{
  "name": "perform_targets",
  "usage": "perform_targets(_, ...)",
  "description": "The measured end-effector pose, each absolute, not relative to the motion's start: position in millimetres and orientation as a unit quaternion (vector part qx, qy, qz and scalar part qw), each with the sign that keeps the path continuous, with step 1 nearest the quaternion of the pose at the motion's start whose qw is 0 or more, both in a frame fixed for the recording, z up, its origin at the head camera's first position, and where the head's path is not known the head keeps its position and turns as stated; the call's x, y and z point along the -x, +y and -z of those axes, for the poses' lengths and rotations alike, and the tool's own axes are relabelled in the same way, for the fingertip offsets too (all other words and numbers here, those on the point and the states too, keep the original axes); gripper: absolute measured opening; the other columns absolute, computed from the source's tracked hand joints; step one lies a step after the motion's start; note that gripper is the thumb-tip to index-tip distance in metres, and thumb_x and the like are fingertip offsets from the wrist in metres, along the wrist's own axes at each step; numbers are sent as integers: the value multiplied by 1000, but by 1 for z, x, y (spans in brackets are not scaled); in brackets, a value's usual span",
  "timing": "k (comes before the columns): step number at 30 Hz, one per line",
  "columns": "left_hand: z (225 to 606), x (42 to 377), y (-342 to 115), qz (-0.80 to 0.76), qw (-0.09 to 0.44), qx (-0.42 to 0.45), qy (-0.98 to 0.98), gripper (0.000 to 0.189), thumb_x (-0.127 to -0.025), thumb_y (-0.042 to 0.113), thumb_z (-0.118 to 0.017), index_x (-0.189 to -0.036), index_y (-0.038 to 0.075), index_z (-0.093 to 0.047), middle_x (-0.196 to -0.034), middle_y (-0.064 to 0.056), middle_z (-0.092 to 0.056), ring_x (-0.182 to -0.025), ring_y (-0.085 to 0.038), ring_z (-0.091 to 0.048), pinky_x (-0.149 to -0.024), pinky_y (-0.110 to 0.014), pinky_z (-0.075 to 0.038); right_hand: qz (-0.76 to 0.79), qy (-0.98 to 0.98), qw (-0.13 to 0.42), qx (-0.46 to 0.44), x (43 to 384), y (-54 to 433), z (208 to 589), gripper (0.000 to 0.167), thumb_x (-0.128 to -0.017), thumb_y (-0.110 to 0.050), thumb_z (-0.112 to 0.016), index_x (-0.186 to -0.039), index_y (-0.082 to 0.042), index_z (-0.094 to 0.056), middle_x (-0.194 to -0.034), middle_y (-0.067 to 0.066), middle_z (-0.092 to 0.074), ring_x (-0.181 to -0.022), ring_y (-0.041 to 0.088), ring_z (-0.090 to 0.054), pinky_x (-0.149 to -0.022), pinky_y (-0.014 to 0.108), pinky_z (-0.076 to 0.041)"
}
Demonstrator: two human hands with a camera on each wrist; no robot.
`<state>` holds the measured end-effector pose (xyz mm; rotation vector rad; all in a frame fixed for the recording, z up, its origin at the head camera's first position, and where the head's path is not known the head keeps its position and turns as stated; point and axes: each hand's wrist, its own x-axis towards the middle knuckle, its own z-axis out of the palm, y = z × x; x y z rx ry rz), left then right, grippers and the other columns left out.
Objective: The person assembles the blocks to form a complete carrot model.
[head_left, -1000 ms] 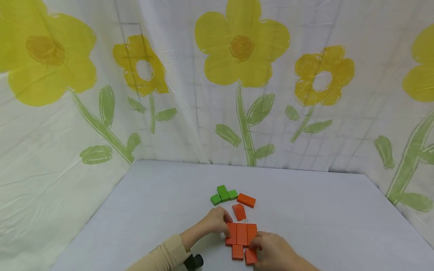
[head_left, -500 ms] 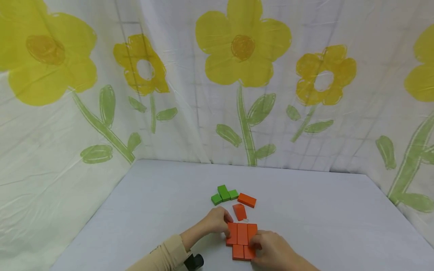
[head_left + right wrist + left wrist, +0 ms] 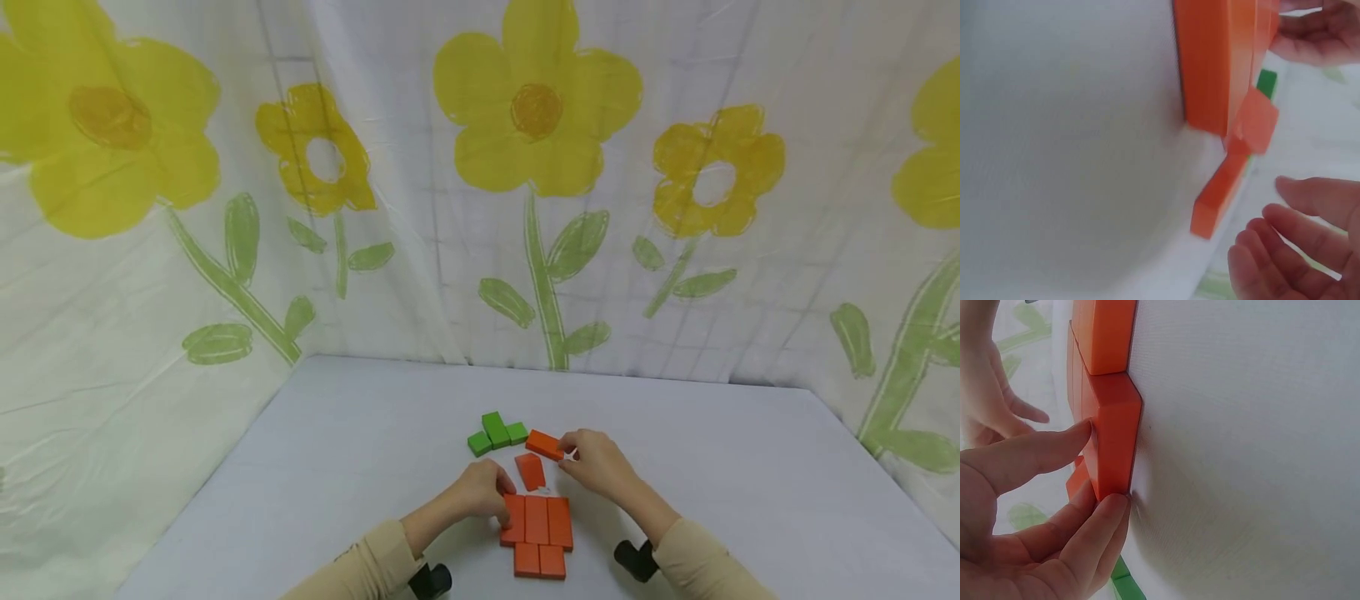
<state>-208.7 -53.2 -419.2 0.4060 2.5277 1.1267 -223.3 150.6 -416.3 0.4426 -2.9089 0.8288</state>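
Note:
Several orange-red wooden blocks (image 3: 536, 521) lie flat and side by side, three in a row with two shorter ones against their near side. My left hand (image 3: 480, 490) pinches the leftmost block (image 3: 1117, 437) of that row between thumb and fingers. Beyond the row sits a slanted orange-red piece (image 3: 530, 472). Farther back lies a single orange block (image 3: 543, 444), also in the right wrist view, where its end (image 3: 1207, 215) faces the camera. My right hand (image 3: 597, 461) is at that block's right end, fingers apart; a gap shows between them and it in the right wrist view.
Three green blocks (image 3: 496, 430) touch one another left of the single orange block. All rest on a white table (image 3: 712, 467). A flower-printed curtain (image 3: 405, 250) hangs behind it. Black devices (image 3: 636, 560) are on both wrists.
The right hand brought the right short block against its neighbour and let it go. It then moved away and up to the single orange block. The left hand stayed in place.

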Motion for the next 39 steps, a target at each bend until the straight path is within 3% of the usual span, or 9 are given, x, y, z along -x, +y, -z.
perform_targets(8,417,208,-52,-399,172,-144,889,22,-69,-7,-78,-88,-3,-68,-76,-4,-59,-70,-17,-52,-63,-30,-48,-227,-964,61,-127,241,142,424,19,-79,-2,-76,-95,4,-68,-84,10,-64,-72,19,-56,-67,38,-51)
perform_targets(11,417,207,-52,-397,171,-141,891,22,-68,-7,-78,-87,-2,-67,-76,-4,-59,-70,-17,-51,-63,-30,-48,-208,-970,40,-123,249,144,428,23,-79,-6,-76,-98,5,-67,-85,10,-63,-73,19,-54,-70,38,-50)
perform_targets(15,416,207,-50,-395,170,-141,892,22,-68,-8,-78,-87,-2,-67,-75,-4,-58,-69,-17,-51,-63,-30,-47,-213,-969,26,-122,254,152,432,18,-79,-6,-75,-90,5,-66,-78,8,-59,-70,19,-51,-67,36,-48)
perform_targets(23,416,207,-51,-397,169,-147,890,22,-67,-8,-78,-87,-4,-68,-75,-4,-60,-69,-16,-53,-63,-30,-49,-274,-944,62,-175,236,166,417,16,-73,-7,-79,-84,-1,-70,-73,1,-61,-66,12,-52,-61,29,-46)
perform_targets(27,416,208,-53,-399,166,-154,888,23,-66,-9,-78,-86,-4,-68,-76,-4,-61,-69,-16,-53,-63,-29,-49,-317,-917,25,-241,204,167,405,17,-73,-10,-80,-86,-4,-70,-76,-4,-62,-68,8,-56,-61,24,-49)
perform_targets(34,417,208,-53,-403,168,-143,888,23,-67,-8,-78,-88,-3,-69,-76,-4,-61,-69,-17,-53,-63,-30,-49,-384,-870,-112,-287,150,163,411,25,-74,-14,-82,-95,-4,-72,-83,-12,-63,-72,3,-55,-65,23,-51)
perform_targets(39,420,209,-53,-400,166,-148,889,25,-66,-8,-78,-88,-3,-69,-76,-3,-60,-69,-16,-52,-62,-30,-48,-387,-856,-163,-303,135,161,427,14,-80,-4,-76,-94,-3,-73,-82,-14,-62,-71,0,-54,-66,22,-51)
